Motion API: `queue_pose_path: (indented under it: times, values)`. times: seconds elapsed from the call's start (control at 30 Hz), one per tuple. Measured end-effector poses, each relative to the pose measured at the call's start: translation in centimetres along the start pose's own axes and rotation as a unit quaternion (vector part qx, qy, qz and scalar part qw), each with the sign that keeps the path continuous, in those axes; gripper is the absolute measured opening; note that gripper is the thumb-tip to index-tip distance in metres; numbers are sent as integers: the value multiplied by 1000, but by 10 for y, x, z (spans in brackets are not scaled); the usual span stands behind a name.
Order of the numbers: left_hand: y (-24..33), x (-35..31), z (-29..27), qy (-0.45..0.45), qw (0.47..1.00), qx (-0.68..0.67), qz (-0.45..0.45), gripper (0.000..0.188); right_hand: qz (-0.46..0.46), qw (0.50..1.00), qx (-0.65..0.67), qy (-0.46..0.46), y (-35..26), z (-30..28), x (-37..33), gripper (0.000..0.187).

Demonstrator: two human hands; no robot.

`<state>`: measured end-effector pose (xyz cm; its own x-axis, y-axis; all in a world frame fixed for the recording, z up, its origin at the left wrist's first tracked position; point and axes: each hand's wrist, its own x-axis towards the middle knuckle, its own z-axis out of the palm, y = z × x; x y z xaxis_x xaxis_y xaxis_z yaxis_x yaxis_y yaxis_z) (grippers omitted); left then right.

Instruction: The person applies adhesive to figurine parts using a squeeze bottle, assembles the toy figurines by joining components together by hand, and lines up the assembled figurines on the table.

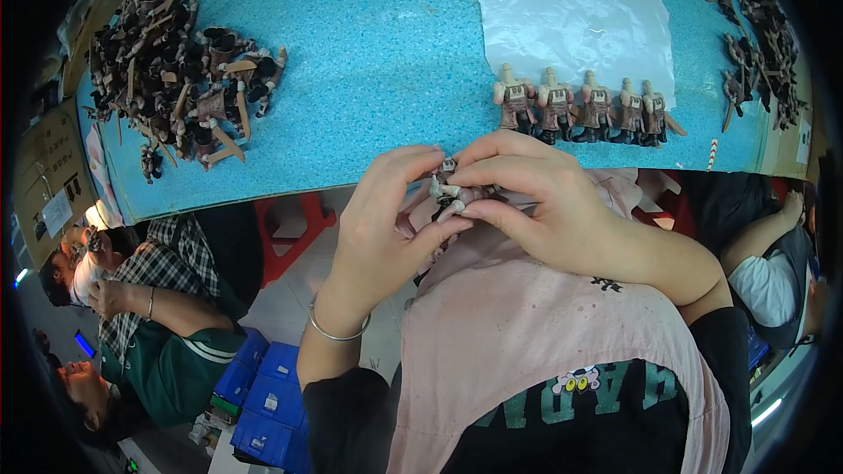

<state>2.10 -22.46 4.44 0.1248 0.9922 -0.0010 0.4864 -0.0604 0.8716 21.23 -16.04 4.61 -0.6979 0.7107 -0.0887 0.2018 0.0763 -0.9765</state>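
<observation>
Below the near edge of the blue table, both hands meet over the person's lap. Left hand and right hand pinch a small toy figure between closed fingertips. Five finished figures stand in a row beside a clear plastic sheet. Loose figure parts are heaped at far left.

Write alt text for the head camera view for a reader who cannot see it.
Two bare hands, left hand and right hand, pinch a small brown toy figure together at the edge of a blue table. Five finished figures stand in a row by a clear plastic sheet, with piles of loose figure parts at the left and far right.
</observation>
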Motion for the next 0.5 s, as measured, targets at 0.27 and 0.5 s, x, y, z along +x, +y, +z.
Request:
queue_pose_path:
  times: [0.27, 0.5]
  values:
    - [1, -3, 6, 16, 1000, 20, 18, 56, -6, 1000, -23, 13, -1, 3, -2, 20]
    - [4, -8, 6, 22, 999, -24, -5, 48, 30, 999, 0, 43, -3, 9, -5, 17]
